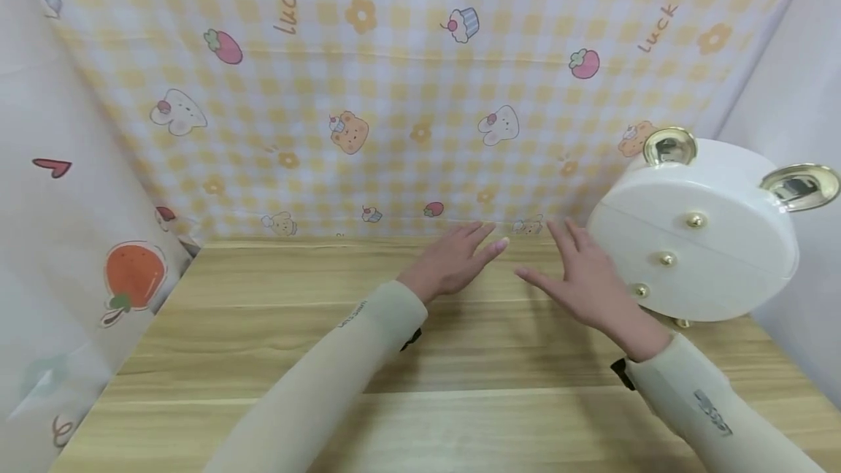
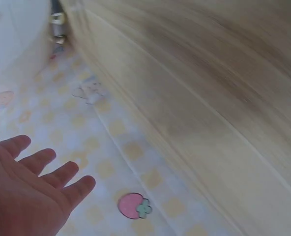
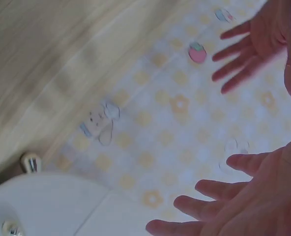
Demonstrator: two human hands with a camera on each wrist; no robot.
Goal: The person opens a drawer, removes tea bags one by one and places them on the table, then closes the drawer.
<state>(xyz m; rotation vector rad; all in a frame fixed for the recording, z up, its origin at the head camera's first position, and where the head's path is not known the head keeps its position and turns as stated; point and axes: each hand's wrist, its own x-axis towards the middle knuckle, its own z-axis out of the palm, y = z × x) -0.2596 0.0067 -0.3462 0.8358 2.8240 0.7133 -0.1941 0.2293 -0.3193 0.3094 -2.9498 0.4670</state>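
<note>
Both hands reach out over the wooden table towards its far edge, palms roughly facing each other with a gap between them. The left hand (image 1: 455,258) has its fingers extended and holds nothing; in the left wrist view its fingers (image 2: 62,174) are spread. The right hand (image 1: 581,279) is likewise spread and bare, its thumb pointing towards the left one. Nearest to the right hand is a white rounded case (image 1: 696,239) with gold knobs down its front, gold ear-shaped pieces on top and small gold feet. In the head view the right fingers are just left of this case.
The wood-grain table (image 1: 263,349) runs back to a yellow checked cloth (image 1: 394,79) printed with bears, strawberries and cupcakes. A white printed cloth (image 1: 59,203) hangs at the left, and a plain white one (image 1: 782,86) at the right behind the case.
</note>
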